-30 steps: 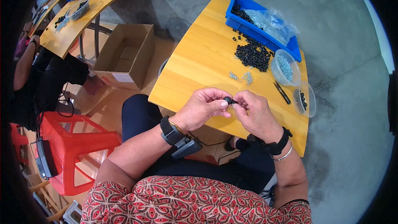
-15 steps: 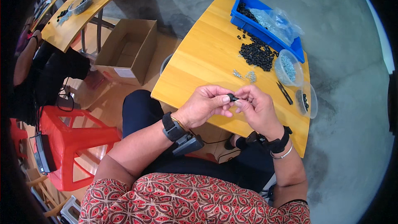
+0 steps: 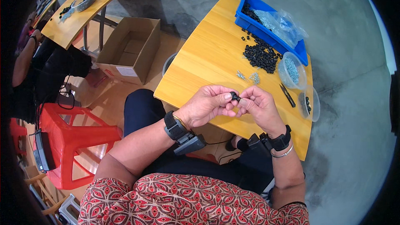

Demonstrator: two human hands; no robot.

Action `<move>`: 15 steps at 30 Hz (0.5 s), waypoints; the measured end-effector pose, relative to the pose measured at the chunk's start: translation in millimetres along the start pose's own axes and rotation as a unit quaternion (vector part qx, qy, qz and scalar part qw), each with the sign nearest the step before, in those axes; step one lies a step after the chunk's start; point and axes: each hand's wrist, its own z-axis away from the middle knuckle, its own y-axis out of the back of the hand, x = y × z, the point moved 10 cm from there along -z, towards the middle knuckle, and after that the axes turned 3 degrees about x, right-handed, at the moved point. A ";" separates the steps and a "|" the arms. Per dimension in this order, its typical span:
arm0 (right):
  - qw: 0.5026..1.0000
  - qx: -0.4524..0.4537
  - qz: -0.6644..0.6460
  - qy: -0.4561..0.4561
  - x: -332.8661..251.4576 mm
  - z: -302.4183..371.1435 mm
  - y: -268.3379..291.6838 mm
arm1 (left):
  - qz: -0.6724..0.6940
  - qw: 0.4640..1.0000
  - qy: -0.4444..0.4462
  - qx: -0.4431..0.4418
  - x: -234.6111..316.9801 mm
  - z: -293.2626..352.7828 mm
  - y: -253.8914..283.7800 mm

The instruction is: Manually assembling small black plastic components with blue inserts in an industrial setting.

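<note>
The small black piece (image 3: 234, 96) between the hands (image 3: 202, 107) (image 3: 261, 107) has tilted slightly.

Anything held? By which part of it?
Yes, a small black part: left hand pinches its rounded end, right hand its narrow end.

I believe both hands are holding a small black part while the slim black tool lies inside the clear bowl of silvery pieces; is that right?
Not quite: in the head view the slim black tool lies on the yellow table beside, not inside, the clear bowl of silvery pieces. The left hand and right hand do hold a small black part.
</note>
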 end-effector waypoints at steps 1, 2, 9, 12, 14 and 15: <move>1.000 -0.001 0.000 0.000 -1.0 0.2 -0.2 | 0.003 1.000 0.001 0.000 -0.3 -0.1 0.2; 1.000 0.003 0.008 -0.010 -0.9 0.8 0.7 | 0.003 1.000 0.001 0.000 -0.2 -0.3 -0.1; 0.996 0.022 0.087 -0.029 -5.6 1.6 3.8 | -0.009 1.000 -0.003 0.008 -0.6 -1.0 -0.7; 0.990 0.031 0.139 -0.016 -9.4 2.4 4.7 | -0.012 1.000 -0.001 0.016 -1.3 -1.1 0.7; 0.989 0.033 0.141 -0.010 -10.8 2.4 3.7 | -0.011 1.000 -0.001 0.016 -1.8 -0.8 0.8; 0.989 0.035 0.144 -0.005 -12.1 2.2 3.0 | -0.018 1.000 -0.004 0.020 -1.3 -0.5 1.2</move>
